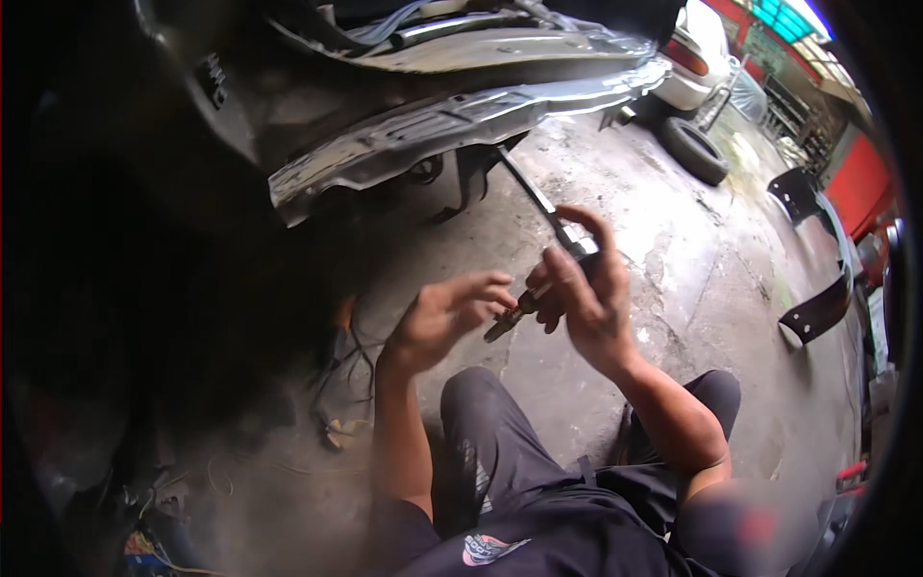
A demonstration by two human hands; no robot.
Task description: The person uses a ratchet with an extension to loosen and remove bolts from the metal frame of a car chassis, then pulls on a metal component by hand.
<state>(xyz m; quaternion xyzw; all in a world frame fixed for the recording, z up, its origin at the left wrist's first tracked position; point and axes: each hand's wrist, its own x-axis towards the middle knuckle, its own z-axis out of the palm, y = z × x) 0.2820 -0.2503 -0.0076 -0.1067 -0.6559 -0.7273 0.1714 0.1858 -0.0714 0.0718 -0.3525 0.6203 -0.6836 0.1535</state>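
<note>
One long, slender, dark metal rod tool [531, 185] extends from below the silvery, creased sheet-metal panel [413, 135] at far left toward me. My right hand [601, 313] grasps it loosely, index finger raised. My left hand [433, 322] is half-curled beside the tool's near end; I cannot tell whether it touches. Status, as judged: work is under way, tool positioned, panel edge exposed; the remaining extent cannot be determined. Clearance: bare grey concrete floor [750, 231] opens right, bounded by a black rubber tyre [713, 165] at far right and a curved dark bumper cover [822, 313] at right. My dark-trousered knees [478, 392] limit near-side movement.
</note>
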